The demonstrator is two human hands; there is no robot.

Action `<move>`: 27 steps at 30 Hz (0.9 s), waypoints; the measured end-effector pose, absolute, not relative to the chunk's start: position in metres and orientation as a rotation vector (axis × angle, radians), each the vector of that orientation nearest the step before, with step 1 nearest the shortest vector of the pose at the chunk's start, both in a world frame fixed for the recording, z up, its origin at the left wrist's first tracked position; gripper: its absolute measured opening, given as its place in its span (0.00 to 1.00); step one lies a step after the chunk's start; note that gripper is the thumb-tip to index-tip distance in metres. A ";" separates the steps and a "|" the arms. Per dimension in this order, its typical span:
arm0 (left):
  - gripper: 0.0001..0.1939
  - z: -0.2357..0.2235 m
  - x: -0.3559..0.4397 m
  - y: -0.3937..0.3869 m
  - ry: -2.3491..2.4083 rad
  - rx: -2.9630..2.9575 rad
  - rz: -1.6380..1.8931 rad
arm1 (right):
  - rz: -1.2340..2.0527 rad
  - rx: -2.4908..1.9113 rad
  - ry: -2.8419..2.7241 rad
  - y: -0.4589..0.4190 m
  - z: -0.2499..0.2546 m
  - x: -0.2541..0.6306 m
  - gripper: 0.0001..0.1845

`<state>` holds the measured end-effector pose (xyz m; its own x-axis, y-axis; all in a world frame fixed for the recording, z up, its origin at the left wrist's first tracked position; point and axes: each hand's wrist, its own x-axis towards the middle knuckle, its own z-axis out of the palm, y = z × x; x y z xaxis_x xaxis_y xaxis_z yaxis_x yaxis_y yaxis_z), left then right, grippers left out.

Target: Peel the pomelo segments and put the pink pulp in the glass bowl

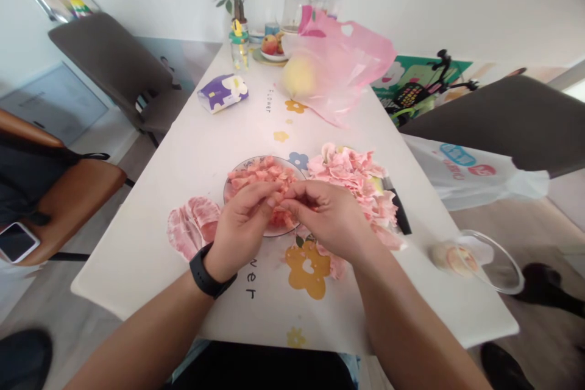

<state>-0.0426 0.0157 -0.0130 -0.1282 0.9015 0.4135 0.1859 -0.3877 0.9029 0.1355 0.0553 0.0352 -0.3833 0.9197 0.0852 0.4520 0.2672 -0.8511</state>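
Note:
My left hand [244, 222] and my right hand [326, 213] meet over a round plate [227, 195] heaped with pinkish-red pomelo pulp [258, 172]. Fingertips of both hands are pinched together around a small piece of pomelo, mostly hidden by the fingers. To the left of the plate, beside my left wrist, lie pomelo segments [189, 225] in their pale skin. A loose pile of pink pomelo peel and membrane [350, 173] spreads to the right, next to my right hand. A knife with a black handle [401, 212] lies at that pile's right edge.
Farther back stand a pink plastic bag [347, 61] with a yellow pomelo [299, 76], a tissue pack [223, 92], a bottle [239, 52] and a fruit plate [274, 56]. A clear-rimmed bin [498, 262] is by the right table edge. Chairs [119, 67] flank the table.

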 end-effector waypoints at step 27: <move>0.12 -0.017 -0.044 0.017 0.928 0.884 1.427 | 0.964 -1.113 -1.936 0.053 0.034 0.136 0.03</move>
